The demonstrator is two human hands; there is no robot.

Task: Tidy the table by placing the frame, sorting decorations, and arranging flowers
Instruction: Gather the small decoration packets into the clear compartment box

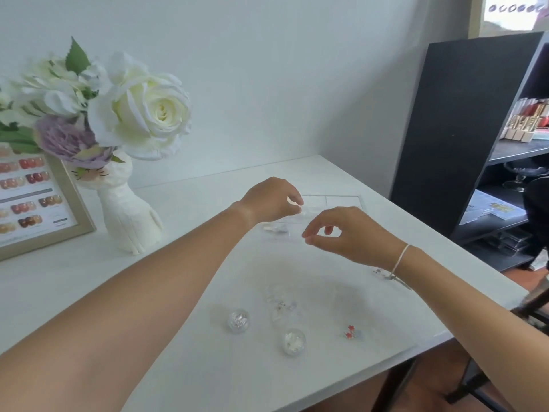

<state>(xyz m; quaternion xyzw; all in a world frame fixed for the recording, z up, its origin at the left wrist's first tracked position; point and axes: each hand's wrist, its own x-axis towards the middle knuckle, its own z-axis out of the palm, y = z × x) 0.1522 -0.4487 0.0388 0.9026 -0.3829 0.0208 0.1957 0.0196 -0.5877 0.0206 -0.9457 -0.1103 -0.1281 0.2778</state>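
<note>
My left hand [267, 202] hovers over a clear compartment box [344, 200] at the back of the white table [184, 292], pinching a small clear piece [300, 211]. My right hand [344, 233] hangs just in front of the box, its fingers curled and apart with nothing visible in them. Nearer to me lie two round clear jars [238, 320] [294, 340], clear packets [280, 304] and small red star decorations [350, 333]. A framed nail-colour chart [59, 203] leans at the left. White and purple flowers [133, 108] stand in a white vase [127, 215].
A black shelf unit [463, 138] with boxes and papers stands right of the table. A small shiny item [380, 273] lies near the right edge, under my right wrist. The white wall runs behind the table. A dark chair part [531, 298] shows at the lower right.
</note>
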